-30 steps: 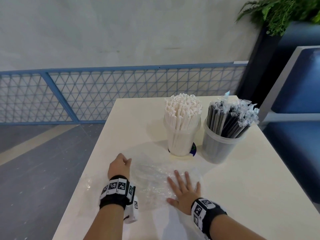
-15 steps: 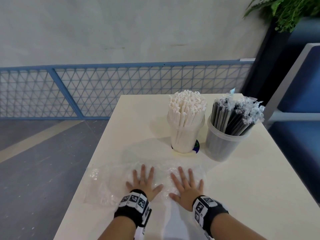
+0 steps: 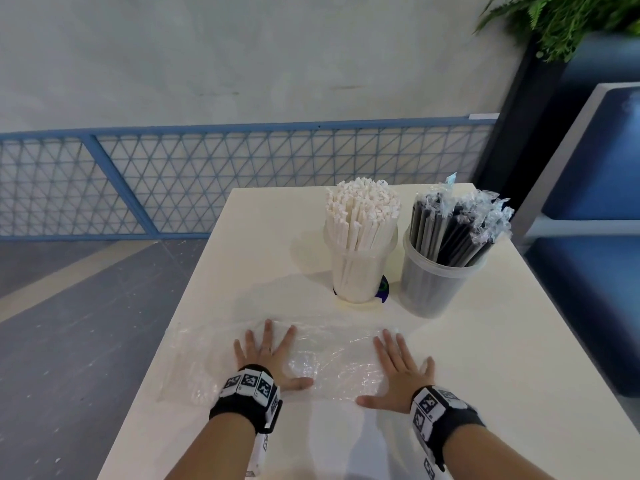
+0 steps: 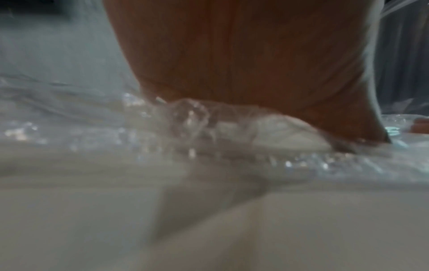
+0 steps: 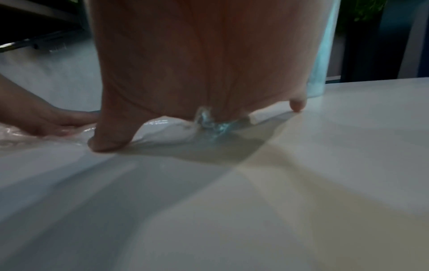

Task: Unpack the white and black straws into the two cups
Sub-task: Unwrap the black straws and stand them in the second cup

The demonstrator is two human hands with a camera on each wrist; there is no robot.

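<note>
White paper-wrapped straws point(image 3: 362, 209) stand bunched in a clear cup point(image 3: 358, 271) at the table's far middle. Black straws in clear sleeves point(image 3: 453, 226) fill a second clear cup point(image 3: 433, 289) to its right. An empty clear plastic bag point(image 3: 332, 362) lies flat near the front edge. My left hand point(image 3: 268, 356) presses flat on the bag's left part, fingers spread. My right hand point(image 3: 398, 368) presses flat on its right end. In the wrist views each palm point(image 4: 243, 60) point(image 5: 197, 58) bears down on crinkled plastic point(image 4: 190, 117) point(image 5: 206, 121).
The cream table point(image 3: 485, 375) has its left edge just beside the bag's end. A blue mesh railing point(image 3: 207, 181) runs behind, a blue seat point(image 3: 595, 188) and a dark planter with a fern point(image 3: 571, 19) stand at the right. A small dark sticker point(image 3: 383, 292) lies between the cups.
My left hand went from curled at the bag's left to flat on it. Both hands then slid apart, spreading the bag wider. The head view shifted left.
</note>
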